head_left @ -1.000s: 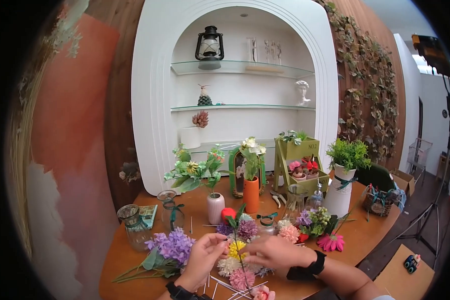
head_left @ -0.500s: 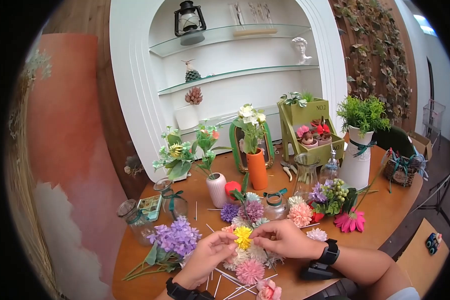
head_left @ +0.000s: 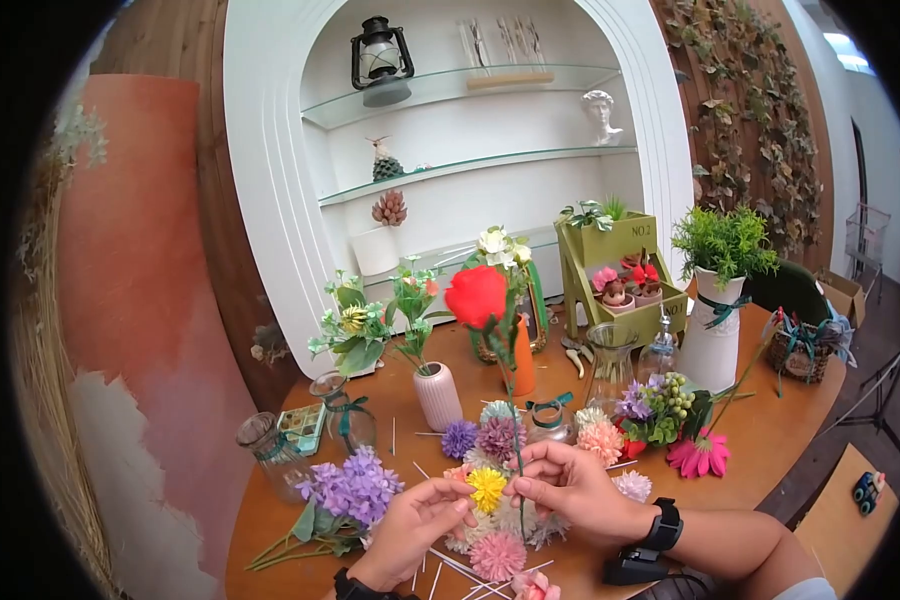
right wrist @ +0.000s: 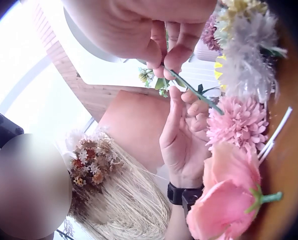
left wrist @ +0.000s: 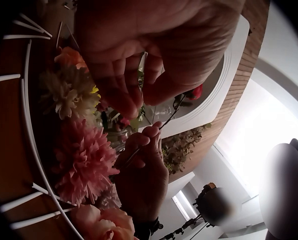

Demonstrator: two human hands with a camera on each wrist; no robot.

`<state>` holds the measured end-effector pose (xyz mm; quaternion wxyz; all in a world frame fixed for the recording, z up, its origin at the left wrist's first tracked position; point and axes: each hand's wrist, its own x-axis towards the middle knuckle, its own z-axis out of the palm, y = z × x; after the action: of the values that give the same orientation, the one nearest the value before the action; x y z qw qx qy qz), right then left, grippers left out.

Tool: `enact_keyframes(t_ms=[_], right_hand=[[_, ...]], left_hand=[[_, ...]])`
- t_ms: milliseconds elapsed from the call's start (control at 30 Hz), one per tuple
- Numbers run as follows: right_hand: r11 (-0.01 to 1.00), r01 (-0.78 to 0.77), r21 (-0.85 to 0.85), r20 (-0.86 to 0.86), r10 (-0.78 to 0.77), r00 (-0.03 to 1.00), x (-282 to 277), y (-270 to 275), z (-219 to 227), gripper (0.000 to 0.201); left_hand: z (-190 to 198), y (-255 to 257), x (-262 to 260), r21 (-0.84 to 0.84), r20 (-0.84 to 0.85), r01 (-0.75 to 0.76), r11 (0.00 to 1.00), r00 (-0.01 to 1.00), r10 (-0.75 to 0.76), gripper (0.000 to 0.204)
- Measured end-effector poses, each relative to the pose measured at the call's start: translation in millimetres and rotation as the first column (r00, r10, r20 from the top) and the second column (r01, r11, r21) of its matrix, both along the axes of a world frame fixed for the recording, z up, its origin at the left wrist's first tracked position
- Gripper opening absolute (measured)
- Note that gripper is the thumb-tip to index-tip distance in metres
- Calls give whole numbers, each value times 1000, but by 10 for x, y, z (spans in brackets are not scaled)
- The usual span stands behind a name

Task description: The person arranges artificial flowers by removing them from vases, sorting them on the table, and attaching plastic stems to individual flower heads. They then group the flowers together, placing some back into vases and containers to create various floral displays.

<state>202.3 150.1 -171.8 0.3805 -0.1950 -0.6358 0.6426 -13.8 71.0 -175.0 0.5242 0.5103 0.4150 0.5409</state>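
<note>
A red flower (head_left: pixel 476 296) stands upright on a long green stem (head_left: pixel 518 440), in front of the orange vase. My right hand (head_left: pixel 582 492) pinches that stem between thumb and fingers; the right wrist view shows the same stem (right wrist: pixel 195 92) running down past the fingertips. My left hand (head_left: pixel 418 528) is beside it with fingers loosely bent and nothing between them, near a yellow flower (head_left: pixel 487 489). In the left wrist view, a gap shows between the left thumb and fingers. Below the hands lie a pink flower (head_left: pixel 497 555) and several pale blossoms.
Purple flowers (head_left: pixel 352 487) lie at the left by two glass vases. A pink ribbed vase (head_left: pixel 437 397), an orange vase (head_left: pixel 521 362), a green wooden stand (head_left: pixel 610 240) and a white vase (head_left: pixel 712 335) stand farther back. White sticks (head_left: pixel 460 570) lie near the front; a magenta flower (head_left: pixel 698 454) is at the right.
The red flower has risen from among the flowers on the table to upright above the right hand. The left hand stays close to the yellow flower.
</note>
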Motion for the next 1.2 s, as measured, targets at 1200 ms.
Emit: enact_keyframes(t_ms=[1200], right_hand=[[653,269,708,55,-431,901,56,108,-46,20]], left_hand=[[52,6,-372,227,581,-217,949,812,47,52]])
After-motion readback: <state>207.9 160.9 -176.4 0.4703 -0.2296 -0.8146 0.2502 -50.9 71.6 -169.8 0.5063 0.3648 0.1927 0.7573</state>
